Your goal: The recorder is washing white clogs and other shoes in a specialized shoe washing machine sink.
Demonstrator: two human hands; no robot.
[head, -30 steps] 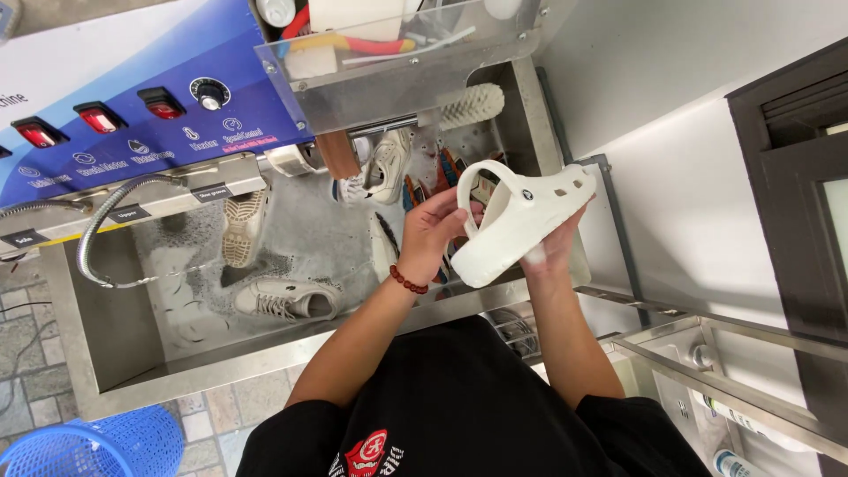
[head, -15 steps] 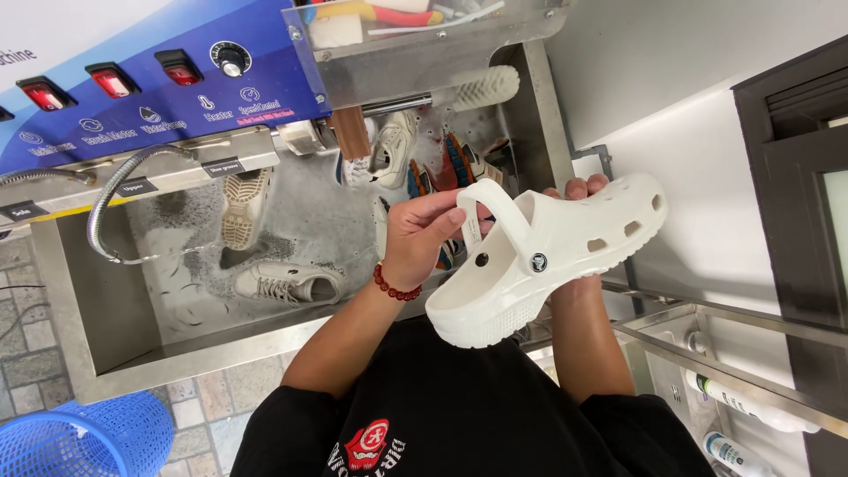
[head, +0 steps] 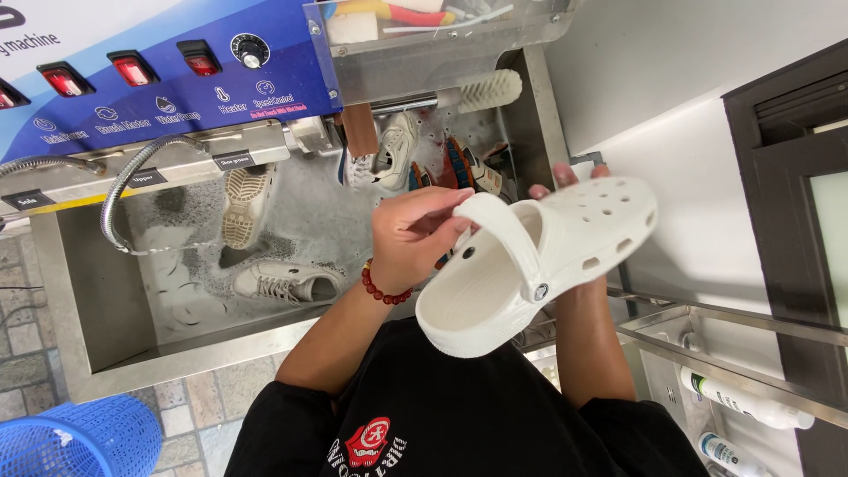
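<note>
Since half a second ago the white clog [head: 548, 261] has swung a little further right and tipped so its open heel end faces the person, its holed toe pointing far right; the hands have kept their hold.

The left hand [head: 415, 238] is curled closed on the heel strap and near rim of the clog, thumb on top, fingers wrapped under; a red bead bracelet [head: 382, 290] sits at its wrist. The right hand [head: 565, 181] lies beneath and behind the clog, mostly hidden, only fingertips showing above the far edge, so how tightly it grips cannot be told. The clog hangs in the air over the near right corner of the steel wash basin [head: 79, 309].

In the basin lie a pale sneaker [head: 287, 283] on its side and another sole-up [head: 243, 203], well left of the clog. A flexible metal hose [head: 119, 190] curves at the far left, and a white rotating brush [head: 490, 88] juts out at the far right. To the right a steel rail [head: 733, 322] runs close under the clog's toe, narrowing the room there; a blue basket [head: 79, 437] stands at near left.
</note>
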